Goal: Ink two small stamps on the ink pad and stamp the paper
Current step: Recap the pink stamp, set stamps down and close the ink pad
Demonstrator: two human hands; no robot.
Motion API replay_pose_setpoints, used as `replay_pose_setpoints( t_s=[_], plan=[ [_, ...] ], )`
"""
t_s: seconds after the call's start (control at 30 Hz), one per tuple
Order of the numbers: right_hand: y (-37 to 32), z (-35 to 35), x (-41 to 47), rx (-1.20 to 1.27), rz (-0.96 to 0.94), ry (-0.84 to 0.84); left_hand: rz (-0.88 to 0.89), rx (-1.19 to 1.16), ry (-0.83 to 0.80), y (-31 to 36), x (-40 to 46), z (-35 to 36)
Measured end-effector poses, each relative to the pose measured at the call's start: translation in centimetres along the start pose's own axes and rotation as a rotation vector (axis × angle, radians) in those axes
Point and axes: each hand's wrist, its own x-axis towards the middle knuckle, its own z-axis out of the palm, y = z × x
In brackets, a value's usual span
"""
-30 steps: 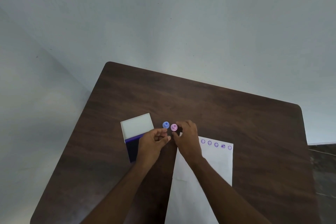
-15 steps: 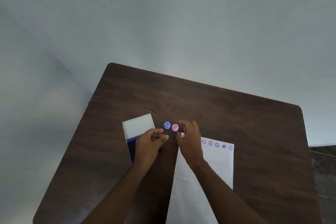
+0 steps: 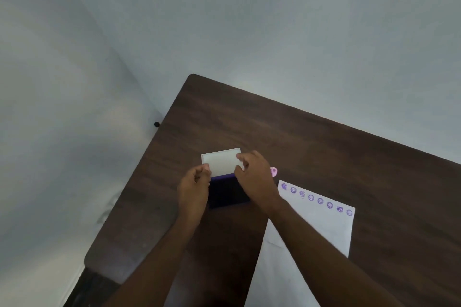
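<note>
The ink pad (image 3: 225, 192) lies open on the dark wooden table (image 3: 324, 147), its white lid (image 3: 220, 163) tilted up at the far side. My left hand (image 3: 193, 189) pinches the lid's left edge. My right hand (image 3: 254, 177) grips the lid's right edge with fingertips and thumb. A pink stamp (image 3: 274, 171) peeks out just right of my right hand, standing on the table. The blue stamp is hidden, probably behind that hand. The white paper (image 3: 311, 227) lies to the right, with a row of several purple stamp marks (image 3: 320, 200) along its far edge.
The table's far left corner and left edge are close to a pale wall. A small black object (image 3: 156, 124) sits beside the left edge. Bare wood spreads beyond the ink pad and to the right of the paper.
Both hands left the two stamps and moved left to the ink pad's lid. The camera view swung, so the table now sits further right and lower.
</note>
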Motion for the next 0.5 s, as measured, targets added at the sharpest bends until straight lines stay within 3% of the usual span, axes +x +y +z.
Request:
replay_pose_setpoints(
  t_s=[0.27,0.5],
  plan=[
    [-1.7,0.9,2.0,-0.123,0.085,-0.088,-0.033,-0.122,0.027,-0.6,1.9,-1.3],
    [-1.8,1.3,2.9,-0.05,0.191,-0.116,-0.098,-0.255,-0.008,0.4,2.9,-0.4]
  ],
)
